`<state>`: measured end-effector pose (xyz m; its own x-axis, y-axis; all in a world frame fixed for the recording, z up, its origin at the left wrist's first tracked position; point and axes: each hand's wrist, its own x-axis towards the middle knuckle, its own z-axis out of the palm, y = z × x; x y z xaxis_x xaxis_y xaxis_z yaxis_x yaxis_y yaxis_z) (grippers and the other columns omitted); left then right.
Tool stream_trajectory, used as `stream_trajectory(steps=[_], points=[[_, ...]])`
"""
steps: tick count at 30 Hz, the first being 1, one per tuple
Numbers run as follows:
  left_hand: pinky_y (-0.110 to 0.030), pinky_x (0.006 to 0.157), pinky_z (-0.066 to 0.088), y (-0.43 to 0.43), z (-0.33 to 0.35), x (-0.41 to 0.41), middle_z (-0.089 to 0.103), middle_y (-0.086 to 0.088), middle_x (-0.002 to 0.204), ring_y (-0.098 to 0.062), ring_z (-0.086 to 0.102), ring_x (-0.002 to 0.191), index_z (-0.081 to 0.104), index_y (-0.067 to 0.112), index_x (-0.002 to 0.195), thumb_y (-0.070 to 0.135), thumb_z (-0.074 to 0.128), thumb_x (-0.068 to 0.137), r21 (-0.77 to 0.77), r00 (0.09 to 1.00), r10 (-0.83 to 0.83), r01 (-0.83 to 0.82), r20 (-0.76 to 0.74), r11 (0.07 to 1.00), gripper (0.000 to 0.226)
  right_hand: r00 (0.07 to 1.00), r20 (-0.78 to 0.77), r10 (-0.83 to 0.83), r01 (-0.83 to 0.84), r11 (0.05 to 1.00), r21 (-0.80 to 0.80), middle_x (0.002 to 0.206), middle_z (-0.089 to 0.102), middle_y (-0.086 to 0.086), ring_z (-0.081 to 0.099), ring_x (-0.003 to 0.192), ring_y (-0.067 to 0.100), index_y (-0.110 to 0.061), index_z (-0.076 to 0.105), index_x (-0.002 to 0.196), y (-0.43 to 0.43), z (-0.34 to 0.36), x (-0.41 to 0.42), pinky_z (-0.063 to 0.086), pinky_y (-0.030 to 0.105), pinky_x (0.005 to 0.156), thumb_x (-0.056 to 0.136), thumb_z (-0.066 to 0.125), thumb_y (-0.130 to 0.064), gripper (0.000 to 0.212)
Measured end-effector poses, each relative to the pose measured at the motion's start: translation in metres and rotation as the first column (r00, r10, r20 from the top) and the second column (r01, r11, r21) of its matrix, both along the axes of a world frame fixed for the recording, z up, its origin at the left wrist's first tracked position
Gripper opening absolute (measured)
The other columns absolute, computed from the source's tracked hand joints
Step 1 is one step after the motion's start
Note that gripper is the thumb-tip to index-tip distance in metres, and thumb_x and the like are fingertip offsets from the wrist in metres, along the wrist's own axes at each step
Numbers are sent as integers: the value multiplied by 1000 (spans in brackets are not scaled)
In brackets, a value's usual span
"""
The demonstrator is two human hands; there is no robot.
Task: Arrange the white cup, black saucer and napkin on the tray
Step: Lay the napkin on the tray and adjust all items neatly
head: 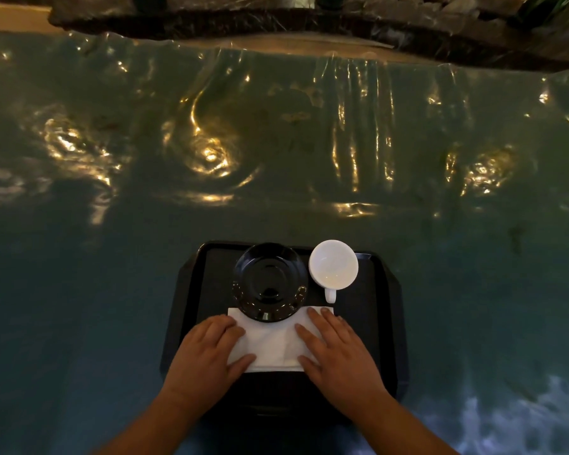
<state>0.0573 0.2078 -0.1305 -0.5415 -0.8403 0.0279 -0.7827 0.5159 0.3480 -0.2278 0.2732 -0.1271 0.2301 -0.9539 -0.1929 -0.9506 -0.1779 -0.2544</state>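
Observation:
A black tray (380,300) lies on the table in front of me. On it a glossy black saucer (270,280) sits at the far middle, its near rim overlapping a white napkin (271,346). A white cup (333,265), empty, stands upright to the right of the saucer, its handle pointing toward me. My left hand (209,351) rests flat on the napkin's left end, fingers spread. My right hand (337,349) lies flat on the napkin's right end, fingers stretched toward the cup's handle without touching it.
The table (112,274) is covered with a wrinkled, shiny plastic sheet that reflects warm lights. A dark rocky ledge (276,18) runs along the far edge. Plant leaves (552,4) show at the top right.

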Motion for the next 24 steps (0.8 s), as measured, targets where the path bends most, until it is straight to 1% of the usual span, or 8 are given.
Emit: stream_trajectory(steps=[2, 4, 7, 9, 12, 15, 18, 24], points=[[-40, 93, 50, -4, 3, 1, 61, -1, 112, -27, 62, 104, 71, 18, 106, 62, 60, 90, 8, 1000, -1, 1, 18, 1000, 48, 1000, 23, -6, 6, 1000, -29, 160, 43, 4, 38, 148, 28, -29, 51, 147, 1, 5, 2, 32, 48, 118, 99, 49, -51, 53], [-41, 89, 50, -10, 12, -4, 61, -1, 112, -27, 62, 103, 69, 19, 106, 63, 61, 87, 3, 997, 72, -72, 1, 997, 49, 987, 150, -53, 77, 983, -165, 145, 58, 4, 49, 138, 26, -23, 63, 134, -5, 20, 5, 46, 50, 109, 96, 58, -43, 42], [-43, 102, 47, -28, 25, -17, 57, -5, 134, -26, 56, 121, 61, 16, 125, 70, 61, 80, 59, 976, 215, -213, -34, 975, 70, 916, 355, -188, 321, 874, -365, 121, 64, 6, 56, 115, 26, -13, 65, 119, -36, 58, 1, 47, 42, 103, 87, 74, -32, 38], [-42, 115, 35, -41, 26, -26, 42, -7, 156, -23, 43, 139, 45, 15, 145, 78, 58, 75, 151, 965, 258, -251, -33, 956, 96, 867, 357, -348, 459, 837, -298, 133, 57, 8, 50, 123, 28, -12, 55, 134, -67, 77, -9, 42, 42, 108, 82, 81, -38, 64], [-37, 122, 16, -56, 24, -35, 18, -4, 169, -21, 25, 151, 15, 16, 161, 92, 48, 67, 244, 974, 217, -228, 69, 943, 125, 844, 233, -483, 488, 872, 42, 163, 29, 1, 31, 145, 25, -29, 19, 161, -105, 81, -24, 36, 45, 114, 80, 79, -59, 105], [-33, 123, 5, -62, 24, -36, 5, 1, 171, -19, 13, 155, -3, 20, 162, 97, 45, 65, 277, 970, 202, -232, 133, 932, 132, 885, 150, -440, 420, 896, 147, 163, 31, -1, 36, 143, 27, -28, 16, 162, -120, 72, -31, 40, 45, 112, 84, 75, -60, 103], [-31, 122, 5, -65, 26, -34, 7, 2, 171, -17, 13, 155, -2, 22, 162, 94, 51, 64, 291, 971, 219, -238, 98, 927, 133, 880, 159, -449, 433, 893, 126, 157, 38, 0, 41, 138, 26, -24, 25, 161, -123, 68, -28, 41, 44, 110, 85, 75, -59, 97], [-27, 120, 4, -73, 35, -33, 10, 5, 170, -13, 13, 155, 3, 23, 163, 82, 70, 64, 329, 972, 227, -235, 64, 914, 133, 875, 162, -456, 441, 890, 118, 156, 38, -1, 42, 138, 25, -25, 27, 159, -125, 69, -23, 43, 44, 109, 84, 76, -59, 96]])
